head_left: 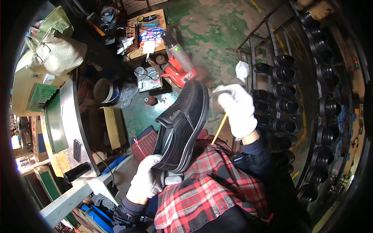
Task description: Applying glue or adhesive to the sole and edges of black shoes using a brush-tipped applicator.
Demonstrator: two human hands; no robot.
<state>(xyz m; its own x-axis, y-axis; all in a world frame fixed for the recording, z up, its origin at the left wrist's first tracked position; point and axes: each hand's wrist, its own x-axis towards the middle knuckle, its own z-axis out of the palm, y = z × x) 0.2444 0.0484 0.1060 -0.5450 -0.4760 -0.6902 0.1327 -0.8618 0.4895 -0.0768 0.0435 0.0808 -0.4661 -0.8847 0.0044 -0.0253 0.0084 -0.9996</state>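
Note:
A black slip-on shoe point(182, 112) with a perforated upper is held up in front of me, its toe pointing away. My left hand point(149, 176), in a white knit glove, is closed around its heel end. To the right of the toe is my right hand point(236, 108), also in a white glove and a little blurred, with its fingers closed on a thin wooden stick point(220, 129). The stick's lower end points down toward my lap; its other end is smeared by motion near the fingers, so I cannot tell what it carries.
Racks with several black shoes point(285, 90) stand on the right. Ahead are a red-and-grey power tool point(182, 70) and a small wooden table point(160, 17) with tools. A metal-edged workbench point(72, 120) and a bucket point(107, 91) are left. Red plaid cloth point(206, 186) covers my lap.

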